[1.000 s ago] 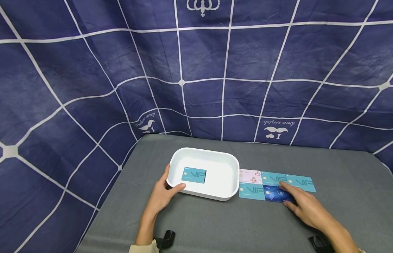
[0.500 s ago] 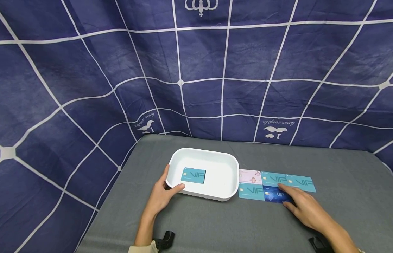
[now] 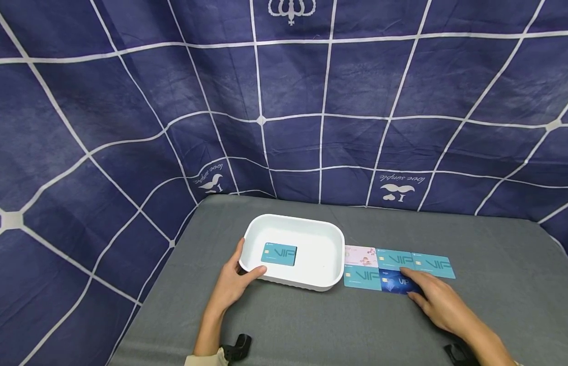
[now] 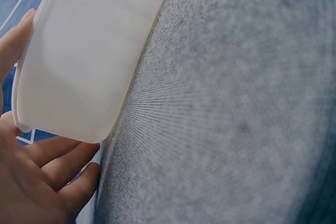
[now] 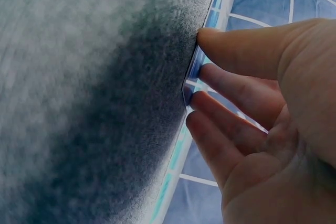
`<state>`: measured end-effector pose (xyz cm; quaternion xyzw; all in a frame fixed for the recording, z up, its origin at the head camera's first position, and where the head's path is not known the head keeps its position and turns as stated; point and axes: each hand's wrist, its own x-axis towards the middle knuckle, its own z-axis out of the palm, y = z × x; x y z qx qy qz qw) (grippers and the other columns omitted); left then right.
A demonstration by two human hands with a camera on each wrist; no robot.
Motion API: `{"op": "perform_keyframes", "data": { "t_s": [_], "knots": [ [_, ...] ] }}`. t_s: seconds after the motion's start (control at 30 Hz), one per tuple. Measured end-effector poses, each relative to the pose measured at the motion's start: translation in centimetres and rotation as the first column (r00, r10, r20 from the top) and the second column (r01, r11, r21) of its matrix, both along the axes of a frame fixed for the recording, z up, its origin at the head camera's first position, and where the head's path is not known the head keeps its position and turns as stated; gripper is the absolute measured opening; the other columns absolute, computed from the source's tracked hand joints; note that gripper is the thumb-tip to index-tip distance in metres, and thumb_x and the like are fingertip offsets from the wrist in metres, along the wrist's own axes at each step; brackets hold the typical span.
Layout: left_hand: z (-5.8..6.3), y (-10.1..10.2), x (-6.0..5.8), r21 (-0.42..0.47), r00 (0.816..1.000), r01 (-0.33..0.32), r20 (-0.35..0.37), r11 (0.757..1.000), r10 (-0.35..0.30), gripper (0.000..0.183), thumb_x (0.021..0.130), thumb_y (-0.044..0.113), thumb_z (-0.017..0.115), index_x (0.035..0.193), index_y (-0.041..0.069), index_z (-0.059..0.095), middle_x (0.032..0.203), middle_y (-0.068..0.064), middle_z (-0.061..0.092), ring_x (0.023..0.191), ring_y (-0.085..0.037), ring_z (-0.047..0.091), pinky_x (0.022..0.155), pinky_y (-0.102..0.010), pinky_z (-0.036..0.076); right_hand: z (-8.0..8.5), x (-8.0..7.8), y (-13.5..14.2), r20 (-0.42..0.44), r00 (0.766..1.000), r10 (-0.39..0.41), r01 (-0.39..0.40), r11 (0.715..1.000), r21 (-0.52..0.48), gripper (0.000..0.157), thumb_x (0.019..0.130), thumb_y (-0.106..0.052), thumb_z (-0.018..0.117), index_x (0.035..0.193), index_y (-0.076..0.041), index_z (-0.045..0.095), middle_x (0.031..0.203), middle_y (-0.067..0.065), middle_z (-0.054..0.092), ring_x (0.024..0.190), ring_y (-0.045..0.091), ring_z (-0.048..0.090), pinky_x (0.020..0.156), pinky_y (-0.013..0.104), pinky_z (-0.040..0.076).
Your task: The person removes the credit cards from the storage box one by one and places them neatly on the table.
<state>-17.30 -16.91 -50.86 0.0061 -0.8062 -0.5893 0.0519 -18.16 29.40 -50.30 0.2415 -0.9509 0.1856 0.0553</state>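
Nook: blue drapes (image 3: 293, 81), gray table (image 3: 320, 325)

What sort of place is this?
Probably a staged recording or test corner: a table covered in plain grey cloth, blue grid-patterned fabric rising behind and at the left, and a black device on the person's wrist.

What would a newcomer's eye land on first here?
Probably the white tray on the gray table, with a teal card inside and the left hand on its left end. Next, the cards in two rows to its right, where the right hand touches the dark blue one.
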Motion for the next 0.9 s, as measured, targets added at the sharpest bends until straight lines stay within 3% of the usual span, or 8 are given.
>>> {"op": "perform_keyframes", "data": {
  "t_s": [0.37,0.63,0.73,0.9],
  "knots": [
    [-0.2,-0.2,0.2,0.005,1.000,0.005,0.008,1.000,-0.005,0.105,0.081,0.024,0.084,0.157,0.002,0.014,0.160,-0.017,0.021,0.143,-0.031,0.027,0.112,-0.047,0.025,-0.3,0.1,-0.3,-0.030,1.000,-0.004,0.003,1.000,-0.020,0.052,0.082,-0.003,0.078,0.131,0.000,0.060,0.124,0.022,0.062,0.112,0.041,0.059,0.090,0.058,0.045],
    [-0.1,-0.1,0.2,0.001,1.000,-0.011,-0.003,1.000,0.011,0.106,0.080,0.023,0.085,0.157,0.003,0.016,0.159,-0.018,0.024,0.142,-0.031,0.031,0.111,-0.047,0.027,0.6,0.3,-2.7,-0.148,0.988,0.031,-0.047,0.993,-0.107,0.042,0.082,-0.007,0.080,0.122,-0.004,0.068,0.117,0.010,0.069,0.107,0.031,0.065,0.086,0.050,0.049],
    [-0.1,-0.1,0.1,0.005,1.000,-0.008,-0.008,1.000,0.008,0.105,0.081,0.022,0.084,0.157,0.002,0.015,0.158,-0.020,0.025,0.141,-0.032,0.031,0.111,-0.049,0.027,1.3,0.4,-4.6,-0.246,0.969,0.030,-0.066,0.988,-0.139,0.037,0.079,-0.006,0.081,0.116,-0.006,0.071,0.112,0.005,0.071,0.102,0.027,0.067,0.083,0.048,0.050],
    [0.2,0.1,0.1,0.007,1.000,-0.003,-0.007,1.000,0.003,0.104,0.081,0.021,0.084,0.157,0.003,0.015,0.159,-0.019,0.023,0.143,-0.032,0.028,0.113,-0.048,0.024,3.1,0.4,-8.3,-0.408,0.912,0.037,-0.136,0.967,-0.217,0.033,0.078,-0.007,0.077,0.110,-0.006,0.071,0.108,0.004,0.071,0.100,0.025,0.067,0.085,0.040,0.049]
  ]
}}
